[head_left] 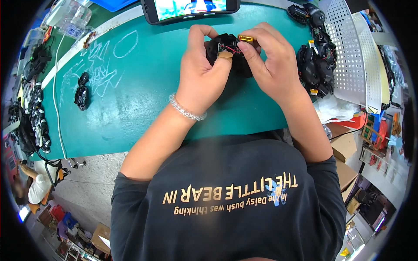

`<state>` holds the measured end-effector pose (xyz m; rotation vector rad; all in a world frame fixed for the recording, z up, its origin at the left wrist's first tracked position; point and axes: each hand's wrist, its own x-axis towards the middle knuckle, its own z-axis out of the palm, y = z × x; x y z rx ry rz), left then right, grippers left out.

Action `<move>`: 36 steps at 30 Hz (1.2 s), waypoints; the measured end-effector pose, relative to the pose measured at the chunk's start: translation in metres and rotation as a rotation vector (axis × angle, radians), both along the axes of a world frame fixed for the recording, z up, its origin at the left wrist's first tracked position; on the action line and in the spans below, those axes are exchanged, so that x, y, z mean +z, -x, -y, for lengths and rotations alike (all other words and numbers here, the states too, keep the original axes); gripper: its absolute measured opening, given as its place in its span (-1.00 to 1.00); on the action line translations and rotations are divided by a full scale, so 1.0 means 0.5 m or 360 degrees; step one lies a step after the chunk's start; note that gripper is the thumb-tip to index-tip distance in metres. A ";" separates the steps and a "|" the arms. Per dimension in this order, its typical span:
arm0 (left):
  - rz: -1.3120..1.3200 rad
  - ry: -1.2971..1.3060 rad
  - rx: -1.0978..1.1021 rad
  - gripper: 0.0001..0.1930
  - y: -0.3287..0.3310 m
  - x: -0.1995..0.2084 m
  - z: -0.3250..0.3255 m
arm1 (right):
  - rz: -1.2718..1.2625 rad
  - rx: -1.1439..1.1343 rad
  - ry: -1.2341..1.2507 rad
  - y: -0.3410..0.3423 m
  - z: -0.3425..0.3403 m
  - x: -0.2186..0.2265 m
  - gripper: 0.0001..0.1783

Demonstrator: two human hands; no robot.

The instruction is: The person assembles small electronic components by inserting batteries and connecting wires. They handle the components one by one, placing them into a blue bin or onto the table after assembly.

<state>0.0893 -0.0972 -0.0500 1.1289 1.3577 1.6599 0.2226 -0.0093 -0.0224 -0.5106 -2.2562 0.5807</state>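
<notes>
Shirt (235,178); battery (246,38) in right hand (275,63)

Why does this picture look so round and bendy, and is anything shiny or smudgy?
Head view: the fisheye lens bends straight edges and leaves dark corners; head view: soft pale glare lies on the green table; head view: a hazy smudge crosses the black shirt.

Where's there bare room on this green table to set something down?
Bare green tabletop lies between the small black part and the left forearm, and between it and the right forearm. It's crowded at right, where black parts pile by the white basket.
</notes>
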 end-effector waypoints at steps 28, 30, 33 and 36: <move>-0.0167 0.0062 -0.0293 -0.77 0.024 -0.003 0.004 | 0.0212 0.0306 -0.0071 0.007 -0.015 0.040 -0.88; -0.0061 0.0063 -0.0296 -0.77 0.023 -0.008 0.002 | 0.0247 0.0319 -0.0050 0.004 -0.020 0.043 -0.88; 0.0105 0.0135 -0.0300 -0.77 0.022 -0.003 0.004 | 0.0419 0.0356 0.0210 0.009 -0.023 0.088 -0.91; 0.0246 0.0218 -0.0287 -0.79 0.020 0.019 0.002 | 0.0420 0.0374 0.0458 0.006 -0.030 0.094 -0.93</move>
